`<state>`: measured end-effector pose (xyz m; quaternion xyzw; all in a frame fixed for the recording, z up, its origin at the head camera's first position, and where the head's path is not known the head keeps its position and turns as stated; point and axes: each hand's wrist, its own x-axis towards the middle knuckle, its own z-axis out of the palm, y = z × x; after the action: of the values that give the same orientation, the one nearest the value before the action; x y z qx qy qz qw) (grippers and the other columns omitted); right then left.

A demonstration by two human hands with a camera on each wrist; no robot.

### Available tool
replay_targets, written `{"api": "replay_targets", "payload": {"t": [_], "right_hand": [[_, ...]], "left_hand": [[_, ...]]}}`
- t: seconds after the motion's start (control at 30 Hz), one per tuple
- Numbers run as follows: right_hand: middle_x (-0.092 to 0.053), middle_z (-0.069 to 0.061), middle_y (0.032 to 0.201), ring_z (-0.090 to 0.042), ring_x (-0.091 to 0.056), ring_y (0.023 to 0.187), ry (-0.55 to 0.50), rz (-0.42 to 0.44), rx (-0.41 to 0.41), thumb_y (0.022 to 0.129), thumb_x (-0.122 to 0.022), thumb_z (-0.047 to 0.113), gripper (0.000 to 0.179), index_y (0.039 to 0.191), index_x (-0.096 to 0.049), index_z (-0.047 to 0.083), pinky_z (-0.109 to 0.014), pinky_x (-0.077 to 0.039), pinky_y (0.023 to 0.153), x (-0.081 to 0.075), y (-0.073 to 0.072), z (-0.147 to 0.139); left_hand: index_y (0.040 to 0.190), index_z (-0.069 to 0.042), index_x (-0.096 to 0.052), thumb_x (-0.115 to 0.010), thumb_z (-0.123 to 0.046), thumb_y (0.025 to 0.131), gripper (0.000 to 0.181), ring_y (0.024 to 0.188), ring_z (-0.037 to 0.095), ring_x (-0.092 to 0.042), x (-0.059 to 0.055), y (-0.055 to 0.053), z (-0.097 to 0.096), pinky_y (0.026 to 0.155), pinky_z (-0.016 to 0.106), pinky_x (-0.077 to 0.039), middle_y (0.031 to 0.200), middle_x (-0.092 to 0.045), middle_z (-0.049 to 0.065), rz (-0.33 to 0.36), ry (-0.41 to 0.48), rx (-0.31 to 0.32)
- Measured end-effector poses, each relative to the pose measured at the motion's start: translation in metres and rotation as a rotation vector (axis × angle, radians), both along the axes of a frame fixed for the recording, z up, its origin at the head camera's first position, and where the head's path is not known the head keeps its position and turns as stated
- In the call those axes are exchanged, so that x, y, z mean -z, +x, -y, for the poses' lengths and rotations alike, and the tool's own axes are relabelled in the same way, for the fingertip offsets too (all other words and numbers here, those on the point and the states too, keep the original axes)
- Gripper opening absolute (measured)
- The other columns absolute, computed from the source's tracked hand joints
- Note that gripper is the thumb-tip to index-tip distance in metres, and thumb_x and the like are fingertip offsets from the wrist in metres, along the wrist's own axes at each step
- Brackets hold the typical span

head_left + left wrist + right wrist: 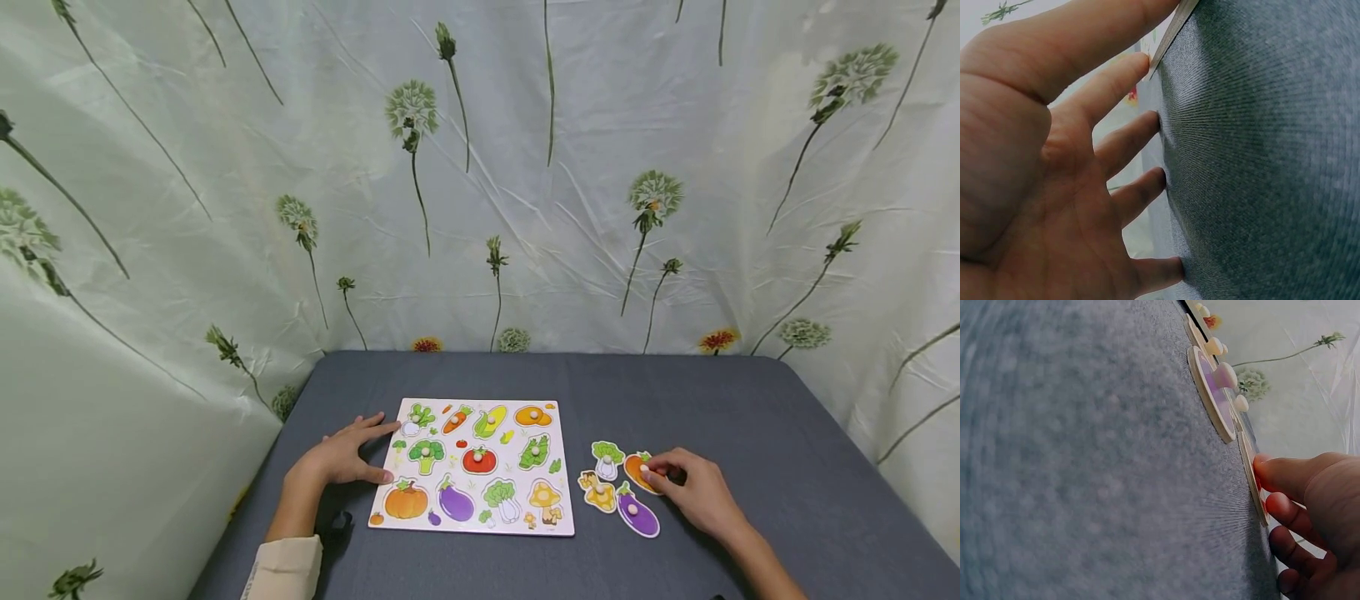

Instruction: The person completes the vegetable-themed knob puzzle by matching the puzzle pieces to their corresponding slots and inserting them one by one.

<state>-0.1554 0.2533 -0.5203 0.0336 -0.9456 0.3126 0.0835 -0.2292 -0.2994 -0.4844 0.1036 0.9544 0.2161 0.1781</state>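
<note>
A white wooden vegetable puzzle board (487,527) lies flat on the table. Knobbed pieces fill its upper two rows; its bottom row shows pumpkin, eggplant, cabbage and mushroom pictures without knobs. My left hand (347,454) is spread at the board's left edge, thumb and index fingertips on the rim. Right of the board, my right hand (697,492) pinches the knob of the orange pumpkin piece (634,463), which lies close over the table. Beside it are the purple eggplant piece (639,515), the yellow mushroom piece (600,493) and the green cabbage piece (607,458).
A dark grey cloth covers the table (720,400). Behind it hangs a pale curtain (480,208) printed with dandelions. A small black object (341,522) shows under the left wrist.
</note>
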Motion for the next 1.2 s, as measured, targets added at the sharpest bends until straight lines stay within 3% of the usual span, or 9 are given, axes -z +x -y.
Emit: {"api": "replay_targets", "payload": {"t": [0.47,0.7,0.97,1.2], "right_hand": [[-0.061,0.011,0.078,0.003,-0.048,0.069,-0.019,-0.140,-0.013,0.086,-0.084,0.019,0.009,0.088,-0.076,0.019,-0.021,-0.040,0.061,-0.009,-0.002,0.000],[-0.062,0.011,0.080,0.001,-0.050,0.071,-0.022,-0.105,-0.044,0.089,-0.082,0.024,0.007,0.091,-0.076,0.020,-0.022,-0.041,0.062,-0.019,-0.007,0.009],[-0.064,0.011,0.082,-0.002,-0.055,0.075,-0.050,-0.129,-0.106,0.089,-0.082,0.020,0.006,0.092,-0.077,0.019,-0.022,-0.046,0.064,-0.029,-0.019,0.039],[-0.065,0.011,0.085,-0.005,-0.055,0.078,-0.082,-0.083,-0.153,0.090,-0.081,0.022,0.005,0.093,-0.078,0.020,-0.023,-0.046,0.066,-0.035,-0.026,0.064]], "left_hand": [[0.156,-0.024,-0.047,-0.092,-0.047,0.072,0.098,0.155,0.053,-0.015,0.003,0.001,-0.002,0.108,0.088,-0.006,0.169,-0.029,0.018,0.000,0.014,0.015],[0.157,-0.024,-0.047,-0.092,-0.046,0.072,0.098,0.155,0.053,-0.014,0.002,0.000,0.000,0.108,0.088,-0.006,0.169,-0.028,0.017,0.003,0.006,0.012],[0.157,-0.024,-0.046,-0.092,-0.047,0.073,0.099,0.155,0.053,-0.014,0.001,-0.001,0.002,0.108,0.088,-0.005,0.169,-0.028,0.017,0.006,0.011,0.018],[0.157,-0.024,-0.046,-0.092,-0.047,0.072,0.099,0.155,0.053,-0.014,0.001,-0.001,0.001,0.108,0.088,-0.005,0.169,-0.028,0.018,0.012,0.010,0.013]]}}
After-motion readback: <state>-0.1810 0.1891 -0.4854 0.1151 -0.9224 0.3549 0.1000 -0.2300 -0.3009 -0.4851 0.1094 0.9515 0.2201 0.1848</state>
